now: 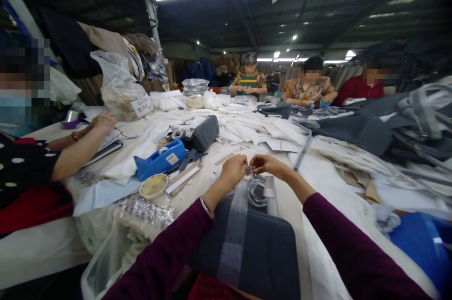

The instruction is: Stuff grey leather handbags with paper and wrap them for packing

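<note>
My left hand (234,169) and my right hand (267,165) meet fingertip to fingertip above the table, both closed in a pinch. Between them is a small, pale, translucent bit, too small to make out. Just below lies a coil of grey strap or cord (256,192) in what looks like clear wrapping. Nearest my body is a dark grey padded piece (270,246), perhaps a flat bag or case, under my forearms. Across its left part runs a translucent strip (233,239), reaching up towards my fingers.
To the left stand a blue tape dispenser (162,158), a round tub (154,186) and a dark grey case (205,133). White sheets (247,125) cover the table's middle. A blue bin (420,243) is at right. A co-worker's arm (84,137) works at left; several people sit opposite.
</note>
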{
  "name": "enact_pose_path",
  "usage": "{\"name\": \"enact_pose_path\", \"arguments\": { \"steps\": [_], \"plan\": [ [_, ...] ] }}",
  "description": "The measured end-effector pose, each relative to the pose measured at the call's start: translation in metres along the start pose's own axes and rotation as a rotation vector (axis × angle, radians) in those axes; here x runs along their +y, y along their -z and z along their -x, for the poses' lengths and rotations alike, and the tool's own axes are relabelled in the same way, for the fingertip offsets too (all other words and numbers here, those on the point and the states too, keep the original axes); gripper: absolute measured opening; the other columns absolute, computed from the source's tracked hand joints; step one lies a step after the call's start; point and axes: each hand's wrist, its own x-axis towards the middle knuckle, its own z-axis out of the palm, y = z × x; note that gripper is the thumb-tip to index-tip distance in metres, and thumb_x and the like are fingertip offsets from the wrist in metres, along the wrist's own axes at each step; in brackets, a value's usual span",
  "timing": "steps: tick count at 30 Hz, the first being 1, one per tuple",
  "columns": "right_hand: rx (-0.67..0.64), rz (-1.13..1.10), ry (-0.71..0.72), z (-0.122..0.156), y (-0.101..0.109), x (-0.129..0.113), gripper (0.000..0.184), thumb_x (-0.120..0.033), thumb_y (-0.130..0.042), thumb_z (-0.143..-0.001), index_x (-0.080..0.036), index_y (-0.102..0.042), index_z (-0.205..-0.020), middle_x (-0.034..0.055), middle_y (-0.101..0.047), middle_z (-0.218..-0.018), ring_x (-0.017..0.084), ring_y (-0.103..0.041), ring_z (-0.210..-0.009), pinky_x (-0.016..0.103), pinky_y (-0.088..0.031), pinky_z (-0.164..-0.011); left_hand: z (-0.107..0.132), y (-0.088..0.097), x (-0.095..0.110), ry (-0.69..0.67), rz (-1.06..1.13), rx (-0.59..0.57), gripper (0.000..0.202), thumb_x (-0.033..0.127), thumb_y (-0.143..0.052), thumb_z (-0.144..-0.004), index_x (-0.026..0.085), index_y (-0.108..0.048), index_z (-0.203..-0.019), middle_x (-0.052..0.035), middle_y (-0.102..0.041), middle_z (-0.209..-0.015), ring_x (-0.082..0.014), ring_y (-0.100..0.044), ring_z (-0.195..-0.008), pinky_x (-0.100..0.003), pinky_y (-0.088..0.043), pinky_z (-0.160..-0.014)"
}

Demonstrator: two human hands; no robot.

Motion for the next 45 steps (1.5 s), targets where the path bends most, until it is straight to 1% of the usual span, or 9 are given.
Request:
{"name": "enact_pose_path", "arguments": {
  "steps": [4, 9, 15, 21, 28, 33, 36, 40, 45],
  "plan": [
    [0.147, -0.012, 0.078, 0.008, -0.005, -0.001, 0.027, -0.033, -0.076, -0.055, -0.016, -0.07, -0.076, 0.0011, -0.065, -0.075, 0.014, -0.054, -0.072, 0.028, -0.043, -0.07, -0.018, -0.005, 0.003, -0.221, 0.072, 0.07, 0.015, 0.013, -0.046, -0.083, 0.018, -0.061, -0.086, -0.005, -0.063, -0.093, -0.0182, -0.057, -0.09, -0.028, -0.043, -0.081],
    [0.342, -0.098, -0.03, 0.02, -0.007, 0.012, 0.031, -0.041, -0.073, -0.058, -0.014, -0.073, -0.073, -0.0004, -0.06, -0.06, 0.014, -0.05, -0.063, 0.03, -0.039, -0.067, -0.039, -0.021, -0.002, -0.026, 0.223, -0.052, 0.027, 0.008, -0.043, -0.081, 0.011, -0.066, -0.095, -0.0066, -0.068, -0.092, -0.0155, -0.06, -0.085, -0.025, -0.045, -0.078],
    [0.498, -0.189, 0.124, 0.032, -0.003, 0.022, 0.024, -0.04, -0.072, -0.064, -0.018, -0.074, -0.072, 0.0007, -0.064, -0.067, 0.015, -0.05, -0.068, 0.03, -0.035, -0.067, -0.042, -0.037, -0.016, -0.059, 0.194, -0.182, 0.03, 0.006, -0.05, -0.074, 0.011, -0.074, -0.09, -0.0026, -0.071, -0.079, -0.0151, -0.06, -0.076, -0.022, -0.043, -0.069],
    [0.519, -0.258, 0.181, 0.033, -0.013, 0.013, 0.017, -0.035, -0.07, -0.067, -0.019, -0.074, -0.074, 0.001, -0.067, -0.073, 0.016, -0.052, -0.07, 0.03, -0.039, -0.068, -0.038, -0.044, -0.017, -0.062, 0.102, -0.237, 0.024, 0.019, -0.056, -0.08, 0.012, -0.076, -0.092, -0.0048, -0.073, -0.079, -0.0154, -0.061, -0.072, -0.022, -0.041, -0.064],
    [0.602, -0.288, 0.177, 0.033, -0.026, 0.008, 0.015, -0.032, -0.073, -0.065, -0.017, -0.071, -0.068, 0.001, -0.066, -0.069, 0.016, -0.056, -0.07, 0.029, -0.043, -0.07, -0.028, -0.044, -0.011, -0.052, -0.087, -0.263, 0.026, 0.014, -0.059, -0.075, 0.018, -0.076, -0.095, -0.0112, -0.073, -0.09, -0.0262, -0.061, -0.096, -0.042, -0.036, -0.095],
    [0.814, -0.636, -0.074, 0.034, -0.02, 0.035, 0.02, -0.026, -0.074, -0.065, -0.017, -0.067, -0.081, 0.002, -0.07, -0.077, 0.016, -0.062, -0.067, 0.027, -0.049, -0.063, -0.038, -0.021, -0.024, -0.038, -0.117, -0.314, 0.038, 0.012, -0.049, -0.082, 0.02, -0.067, -0.114, -0.0105, -0.069, -0.113, -0.0245, -0.058, -0.108, -0.043, -0.035, -0.098],
    [0.798, -0.713, -0.313, 0.042, -0.018, 0.058, 0.013, -0.011, -0.068, -0.065, -0.016, -0.061, -0.074, 0.0013, -0.066, -0.064, 0.013, -0.059, -0.053, 0.022, -0.047, -0.05, -0.047, -0.003, -0.043, -0.047, -0.11, -0.369, 0.043, 0.014, -0.043, -0.087, 0.021, -0.058, -0.126, -0.0083, -0.065, -0.12, -0.0199, -0.059, -0.107, -0.035, -0.041, -0.092],
    [0.76, -0.699, -0.392, 0.053, -0.025, 0.071, 0.019, 0.001, -0.061, -0.06, -0.016, -0.054, -0.064, -0.0011, -0.058, -0.052, 0.01, -0.053, -0.044, 0.018, -0.044, -0.043, -0.05, 0.007, -0.066, -0.122, -0.11, -0.497, 0.029, 0.024, -0.052, -0.087, 0.025, -0.066, -0.113, -0.001, -0.072, -0.1, -0.0153, -0.063, -0.091, -0.028, -0.042, -0.087],
    [0.809, -0.676, -0.41, 0.055, -0.03, 0.073, 0.017, 0.002, -0.058, -0.061, -0.015, -0.055, -0.065, 0.0, -0.061, -0.053, 0.009, -0.053, -0.044, 0.016, -0.043, -0.04, -0.043, 0.003, -0.077, -0.166, -0.196, -0.444, 0.025, 0.035, -0.051, -0.091, 0.02, -0.072, -0.088, -0.004, -0.073, -0.087, -0.018, -0.061, -0.088, -0.037, -0.035, -0.096]
  ]
}}
